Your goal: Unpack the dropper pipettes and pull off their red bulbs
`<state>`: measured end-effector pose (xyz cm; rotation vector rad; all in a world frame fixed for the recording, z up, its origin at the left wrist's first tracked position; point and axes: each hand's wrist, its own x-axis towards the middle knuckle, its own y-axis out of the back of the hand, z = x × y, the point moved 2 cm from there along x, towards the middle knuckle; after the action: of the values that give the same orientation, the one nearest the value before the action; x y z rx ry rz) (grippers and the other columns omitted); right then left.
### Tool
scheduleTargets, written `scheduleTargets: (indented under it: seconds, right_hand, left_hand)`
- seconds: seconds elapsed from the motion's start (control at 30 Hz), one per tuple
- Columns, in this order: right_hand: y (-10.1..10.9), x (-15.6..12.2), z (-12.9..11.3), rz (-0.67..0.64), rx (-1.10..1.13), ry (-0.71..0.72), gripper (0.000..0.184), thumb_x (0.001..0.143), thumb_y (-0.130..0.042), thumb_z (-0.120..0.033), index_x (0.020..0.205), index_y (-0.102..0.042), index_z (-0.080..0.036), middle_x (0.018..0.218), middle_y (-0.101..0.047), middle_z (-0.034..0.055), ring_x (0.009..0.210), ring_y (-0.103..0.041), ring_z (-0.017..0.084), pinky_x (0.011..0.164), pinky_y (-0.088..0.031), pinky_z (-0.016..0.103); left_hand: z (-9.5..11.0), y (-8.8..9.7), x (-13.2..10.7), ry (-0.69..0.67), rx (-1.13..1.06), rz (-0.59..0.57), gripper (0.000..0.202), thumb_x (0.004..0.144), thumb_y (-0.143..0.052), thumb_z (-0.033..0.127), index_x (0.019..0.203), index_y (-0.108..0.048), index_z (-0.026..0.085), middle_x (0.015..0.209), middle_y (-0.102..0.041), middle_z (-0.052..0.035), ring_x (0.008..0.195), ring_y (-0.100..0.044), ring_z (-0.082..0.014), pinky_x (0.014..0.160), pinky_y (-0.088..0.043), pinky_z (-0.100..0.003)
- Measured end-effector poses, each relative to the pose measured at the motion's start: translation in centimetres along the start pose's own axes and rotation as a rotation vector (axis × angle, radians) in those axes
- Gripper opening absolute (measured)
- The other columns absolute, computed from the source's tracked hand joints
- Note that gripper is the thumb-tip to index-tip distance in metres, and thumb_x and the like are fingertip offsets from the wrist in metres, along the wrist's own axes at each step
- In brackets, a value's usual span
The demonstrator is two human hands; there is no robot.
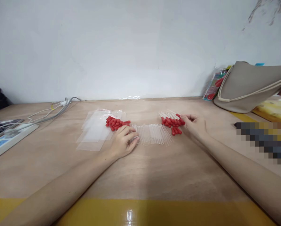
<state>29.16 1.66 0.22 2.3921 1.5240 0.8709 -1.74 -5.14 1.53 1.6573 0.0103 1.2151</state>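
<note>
My left hand (123, 142) rests at the left end of a row of thin clear tubes (152, 134), fingers curled and the thumb and fingertips closed over an end tube. Behind its knuckles lies a pile of loose red rubber bulbs (115, 123). My right hand (194, 125) pinches a red dropper bulb (179, 116) at the right edge of a bunch of droppers (169, 121). Those droppers have red bulbs toward me and pale tubes pointing to the wall. A few more red bulbs (176, 131) lie just in front of them.
Clear zip bags (93, 130) are spread left of the loose bulbs. A power strip (15, 138) with cables (53, 114) sits far left. At the back right stand a grey bag (248, 88) and a colourful packet (214, 84). Yellow tape (103, 212) runs along the front edge.
</note>
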Motion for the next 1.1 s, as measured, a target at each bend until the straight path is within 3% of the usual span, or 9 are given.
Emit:
scheduleTargets:
  seconds: [0.13, 0.2, 0.3, 0.43, 0.63, 0.83, 1.1]
  right_hand:
    - [-0.3, -1.7, -2.0, -0.043, 0.112, 0.093, 0.035, 0.076, -0.054, -0.047, 0.079, -0.068, -0.016, 0.070, -0.066, 0.0063, 0.058, -0.058, 0.016, 0.052, -0.044, 0.027]
    - [-0.6, -3.1, -3.5, -0.081, 0.110, 0.248, 0.030, 0.078, -0.054, -0.043, 0.079, -0.068, -0.017, 0.069, -0.064, 0.0052, 0.056, -0.054, 0.014, 0.051, -0.043, 0.027]
    - [-1.3, -5.3, -5.4, -0.155, 0.071, 0.556, 0.019, 0.079, -0.056, -0.034, 0.081, -0.068, -0.019, 0.072, -0.062, 0.0038, 0.065, -0.054, 0.015, 0.062, -0.044, 0.030]
    - [-2.4, -7.5, -6.4, -0.285, 0.058, 0.812, 0.012, 0.081, -0.057, -0.024, 0.087, -0.066, -0.020, 0.074, -0.061, 0.0035, 0.072, -0.052, 0.015, 0.067, -0.044, 0.030]
    - [-3.0, -8.4, -6.6, -0.299, 0.026, 0.918, 0.010, 0.082, -0.055, -0.021, 0.087, -0.064, -0.020, 0.077, -0.061, 0.0036, 0.072, -0.051, 0.015, 0.068, -0.043, 0.030]
    - [-4.0, -9.3, -6.9, -0.238, -0.088, 1.039, 0.032, 0.080, -0.059, -0.032, 0.106, -0.057, -0.014, 0.099, -0.063, 0.0103, 0.089, -0.055, 0.020, 0.079, -0.045, 0.035]
    - [-4.5, -10.1, -7.2, -0.216, -0.187, 1.239, 0.013, 0.085, -0.051, -0.018, 0.093, -0.061, -0.013, 0.082, -0.068, 0.0054, 0.075, -0.060, 0.016, 0.066, -0.049, 0.028]
  left_hand:
    - [0.0, 0.1, 0.2, -0.026, 0.022, 0.036, 0.023, 0.079, -0.057, 0.023, 0.102, -0.061, 0.018, 0.099, -0.061, -0.0080, 0.094, -0.055, -0.0210, 0.083, -0.045, -0.037]
    - [0.1, 0.2, 0.4, -0.055, 0.084, 0.066, 0.032, 0.080, -0.056, 0.021, 0.112, -0.057, 0.019, 0.109, -0.060, -0.0091, 0.104, -0.053, -0.0229, 0.088, -0.042, -0.039]
    - [0.6, 0.5, 0.8, -0.115, 0.217, 0.087, 0.039, 0.082, -0.052, 0.018, 0.122, -0.051, 0.021, 0.123, -0.055, -0.0095, 0.117, -0.046, -0.0251, 0.098, -0.036, -0.043]
    - [1.6, 0.6, 1.1, -0.219, 0.310, 0.039, 0.036, 0.085, -0.052, 0.020, 0.121, -0.051, 0.020, 0.125, -0.054, -0.0092, 0.120, -0.045, -0.0257, 0.102, -0.030, -0.047]
    - [2.1, 0.0, 1.0, -0.301, 0.269, 0.039, 0.012, 0.085, -0.054, 0.021, 0.087, -0.065, 0.017, 0.105, -0.067, -0.0039, 0.109, -0.056, -0.0241, 0.100, -0.037, -0.047]
    - [2.5, -0.7, 0.7, -0.343, 0.205, 0.031, 0.014, 0.085, -0.053, 0.020, 0.092, -0.063, 0.013, 0.098, -0.069, -0.0064, 0.100, -0.061, -0.0205, 0.094, -0.047, -0.039]
    - [3.2, -0.5, 0.4, -0.441, 0.174, 0.014, 0.014, 0.085, -0.050, 0.013, 0.093, -0.061, 0.010, 0.101, -0.068, -0.0100, 0.103, -0.060, -0.0201, 0.095, -0.047, -0.037]
